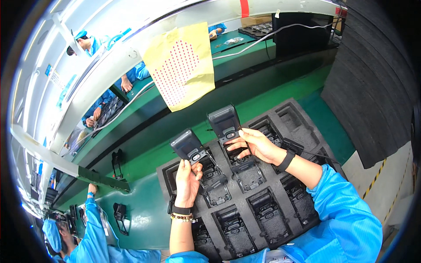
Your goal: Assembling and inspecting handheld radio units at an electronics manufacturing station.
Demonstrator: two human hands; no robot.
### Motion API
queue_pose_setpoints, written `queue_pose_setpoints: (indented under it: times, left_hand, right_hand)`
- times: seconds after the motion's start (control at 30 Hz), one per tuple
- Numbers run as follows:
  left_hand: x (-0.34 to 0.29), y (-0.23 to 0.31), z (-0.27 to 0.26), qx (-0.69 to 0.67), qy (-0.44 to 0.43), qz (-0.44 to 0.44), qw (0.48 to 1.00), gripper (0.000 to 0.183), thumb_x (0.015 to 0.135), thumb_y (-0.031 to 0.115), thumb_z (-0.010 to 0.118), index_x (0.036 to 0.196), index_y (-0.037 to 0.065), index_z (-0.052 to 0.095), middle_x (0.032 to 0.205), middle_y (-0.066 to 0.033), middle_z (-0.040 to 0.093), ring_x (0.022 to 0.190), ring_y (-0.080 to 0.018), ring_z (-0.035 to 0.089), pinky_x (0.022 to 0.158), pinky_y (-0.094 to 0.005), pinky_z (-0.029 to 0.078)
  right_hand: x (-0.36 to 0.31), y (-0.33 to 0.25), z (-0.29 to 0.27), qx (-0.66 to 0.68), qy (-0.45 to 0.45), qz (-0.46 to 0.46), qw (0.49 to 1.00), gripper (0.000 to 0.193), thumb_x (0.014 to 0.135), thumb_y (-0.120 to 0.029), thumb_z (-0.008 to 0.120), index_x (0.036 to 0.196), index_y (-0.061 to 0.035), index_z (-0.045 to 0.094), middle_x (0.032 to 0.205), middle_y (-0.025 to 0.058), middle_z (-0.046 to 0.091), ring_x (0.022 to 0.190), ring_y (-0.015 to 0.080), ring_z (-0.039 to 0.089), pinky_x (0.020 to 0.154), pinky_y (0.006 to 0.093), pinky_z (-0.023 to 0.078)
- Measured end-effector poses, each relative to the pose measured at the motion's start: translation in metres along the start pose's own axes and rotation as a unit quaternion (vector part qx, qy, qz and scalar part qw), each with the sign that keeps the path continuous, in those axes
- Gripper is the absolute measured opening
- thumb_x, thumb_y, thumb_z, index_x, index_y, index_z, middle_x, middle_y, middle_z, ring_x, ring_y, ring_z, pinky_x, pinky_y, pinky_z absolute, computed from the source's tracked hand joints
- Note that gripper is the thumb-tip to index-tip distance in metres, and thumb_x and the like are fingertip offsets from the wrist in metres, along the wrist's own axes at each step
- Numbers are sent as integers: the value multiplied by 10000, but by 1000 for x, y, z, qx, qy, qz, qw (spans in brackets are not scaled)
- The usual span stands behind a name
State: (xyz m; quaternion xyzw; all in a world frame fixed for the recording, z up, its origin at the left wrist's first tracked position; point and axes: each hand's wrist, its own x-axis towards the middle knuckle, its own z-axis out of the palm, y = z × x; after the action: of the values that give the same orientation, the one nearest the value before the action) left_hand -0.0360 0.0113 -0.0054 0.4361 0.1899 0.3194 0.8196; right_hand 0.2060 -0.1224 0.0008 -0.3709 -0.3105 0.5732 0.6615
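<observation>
Workbench: green (142,208), stretching beneath the grey foam tray (239,200);
Worker's left hand (188,185): fingertips pinching a black device (185,143) by the tray's far side;
Right hand (259,147): fingers gripping a second device (223,119), farther right along the tray;
Tray pockets: black frames (268,213)

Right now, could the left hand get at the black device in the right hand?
Probably not freely: the left hand holds another black device. Otherwise the way to the device in the right hand looks clear.
</observation>
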Motion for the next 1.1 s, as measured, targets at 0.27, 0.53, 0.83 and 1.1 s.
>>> queue_pose_setpoints:
  times: [0.27, 0.53, 0.83, 1.1]
  left_hand:
    - [0, -8, -2, -47, -41, -22, 998, 366, 1041, 294, 483, 1350, 102, 438, 1190, -29, 569, 903, -145, 522, 666, -241, 414]
    - [-1, -9, -2, -107, -13, -11, 994, 464, 1015, 359, 522, 1393, 100, 447, 1308, -81, 579, 1111, -221, 594, 832, -287, 529]
    - [-3, -2, 17, -98, -65, -30, 993, 618, 1027, 532, 332, 1497, 132, 292, 1442, -155, 455, 1350, -413, 421, 1031, -578, 460]
    - [-2, -3, 13, -136, -59, -36, 988, 613, 1016, 562, 332, 1485, 171, 291, 1437, -148, 455, 1268, -365, 503, 1010, -532, 483]
  right_hand:
    - [1, 6, -7, 9, -19, 9, 1000, 347, 1055, -324, 443, 1272, -66, 528, 1230, 75, 631, 984, 126, 618, 737, 259, 526]
    - [3, 10, -12, 117, -11, 24, 993, 313, 1059, -319, 440, 1239, -86, 548, 1123, 18, 642, 831, 68, 548, 614, 209, 402]
    - [8, 23, -14, 210, -208, 98, 950, 504, 1053, -467, 310, 1175, -43, 553, 1132, 64, 604, 721, 71, 510, 469, 152, 364]
    - [2, 21, 2, 81, -58, 90, 991, 674, 1016, -620, 262, 1315, -76, 525, 1185, 36, 614, 870, 43, 525, 596, 170, 424]
